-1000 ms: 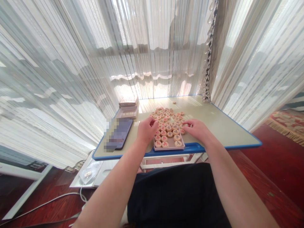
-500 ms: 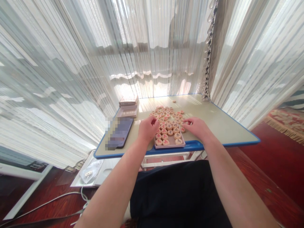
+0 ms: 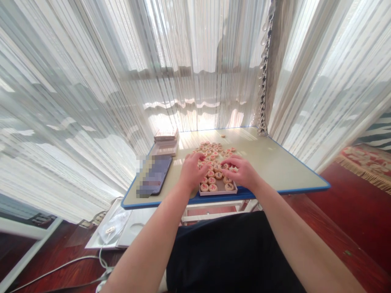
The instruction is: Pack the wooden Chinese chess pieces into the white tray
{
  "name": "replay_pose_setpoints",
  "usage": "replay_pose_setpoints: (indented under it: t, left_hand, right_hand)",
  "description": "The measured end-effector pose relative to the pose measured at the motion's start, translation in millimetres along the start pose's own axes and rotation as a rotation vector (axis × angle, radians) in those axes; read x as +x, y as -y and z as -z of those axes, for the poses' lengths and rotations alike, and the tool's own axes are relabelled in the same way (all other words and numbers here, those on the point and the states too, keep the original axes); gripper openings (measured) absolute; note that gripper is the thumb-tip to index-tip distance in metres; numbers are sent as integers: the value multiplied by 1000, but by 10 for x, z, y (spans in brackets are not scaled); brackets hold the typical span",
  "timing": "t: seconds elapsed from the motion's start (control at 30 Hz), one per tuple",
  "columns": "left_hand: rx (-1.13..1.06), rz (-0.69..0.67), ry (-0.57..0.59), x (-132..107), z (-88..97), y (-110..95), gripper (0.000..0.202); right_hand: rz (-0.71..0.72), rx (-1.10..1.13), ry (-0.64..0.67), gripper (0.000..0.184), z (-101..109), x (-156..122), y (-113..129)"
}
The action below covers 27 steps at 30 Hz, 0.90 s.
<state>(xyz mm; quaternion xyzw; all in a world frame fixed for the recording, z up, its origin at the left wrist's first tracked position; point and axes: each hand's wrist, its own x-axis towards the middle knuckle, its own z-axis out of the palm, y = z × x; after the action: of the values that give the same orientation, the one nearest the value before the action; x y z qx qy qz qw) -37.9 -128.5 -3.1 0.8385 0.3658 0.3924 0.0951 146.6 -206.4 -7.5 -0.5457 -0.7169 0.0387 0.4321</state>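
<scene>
Round wooden xiangqi pieces with red or dark characters fill much of a shallow pale box (image 3: 218, 193) at the table's near edge. My left hand (image 3: 193, 169) reaches over the box's left side, its fingers and thumb apart above the red pieces (image 3: 210, 173). From the right, my right hand (image 3: 242, 171) has fingers and thumb spread around a dark-lettered piece (image 3: 225, 166); no piece looks lifted. Its palm hides part of the right column. Loose xiangqi pieces (image 3: 209, 147) lie in a cluster just beyond the box.
A phone (image 3: 157, 175) lies on the table (image 3: 275, 162) at left, partly blurred out. Behind it are an open shallow box (image 3: 165, 148) and a stacked case (image 3: 165, 134). One lone piece (image 3: 222, 136) sits near the back edge. Curtains (image 3: 195, 61) hang behind.
My right hand has moved left from the loose pieces to over the box. My left hand has opened, its fingers spreading over the box's left side. The camera view has shifted slightly.
</scene>
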Motion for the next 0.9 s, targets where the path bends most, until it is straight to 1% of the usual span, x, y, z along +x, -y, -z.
replay_pose_setpoints:
  t: [0.1, 0.2, 0.37, 0.57, 0.9]
  left_hand:
    - [23, -35, 3, -8, 2, 4, 34]
    - [44, -36, -7, -11, 2, 6, 38]
    - [36, -38, 21, -15, 5, 2, 35]
    - [24, -59, 32, -32, 18, 7, 32]
    - [38, -46, 50, -29, 20, 9, 28]
  right_hand:
    - [61, -22, 80, 16, -29, 16, 27]
    - [78, -68, 99, 13, -47, 27, 28]
    - [117, -127, 83, 12, -85, 36, 10]
    - [91, -123, 128, 15, -110, 40, -24]
    - [83, -108, 123, 18, -99, 31, -11]
